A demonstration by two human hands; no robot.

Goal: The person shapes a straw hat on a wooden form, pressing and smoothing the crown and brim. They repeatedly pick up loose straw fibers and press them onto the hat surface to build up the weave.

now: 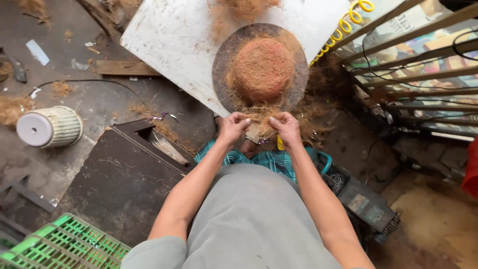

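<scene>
The left hand point(233, 127) and the right hand point(286, 126) are both pinching a tuft of brown fibre point(260, 115) between thumb and fingers, just below a domed mound of coir point(263, 68); the mound is sitting on a round dark disc point(226, 55), which is lying on a white board point(174, 40); a pale ribbed pot point(50, 127) is lying on its side well to the left; a green crate point(67, 244) is showing at the lower left corner.
</scene>
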